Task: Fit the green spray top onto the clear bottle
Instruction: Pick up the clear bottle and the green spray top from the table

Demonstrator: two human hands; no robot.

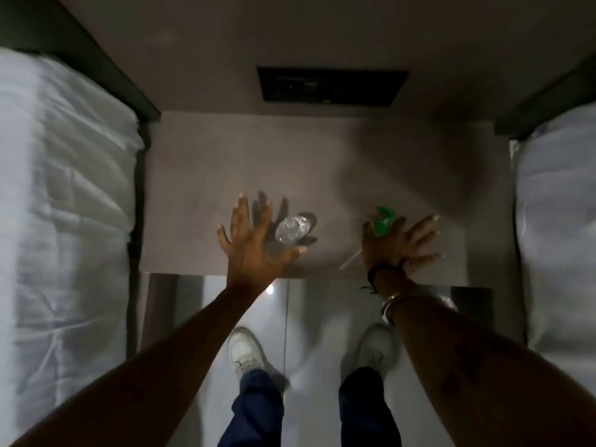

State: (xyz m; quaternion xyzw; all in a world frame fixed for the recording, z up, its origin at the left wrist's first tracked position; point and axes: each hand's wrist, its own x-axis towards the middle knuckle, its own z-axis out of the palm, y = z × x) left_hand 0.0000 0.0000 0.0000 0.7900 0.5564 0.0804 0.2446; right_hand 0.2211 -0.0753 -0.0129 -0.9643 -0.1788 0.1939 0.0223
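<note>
Between spread hands, clear bottle (292,229) nears left hand (254,245); green spray top (383,221) behind right hand (400,241).

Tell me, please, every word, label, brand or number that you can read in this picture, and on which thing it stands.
No text can be read.
Clear bottle: no label visible.
Green spray top: no print visible.
Dark wall panel: faint marks, too blurred to read.

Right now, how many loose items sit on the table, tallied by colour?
Clear: 1, the clear bottle, beside the left hand.
Green: 1, the green spray top with its pale dip tube, partly under the right hand.
Total: 2
</note>
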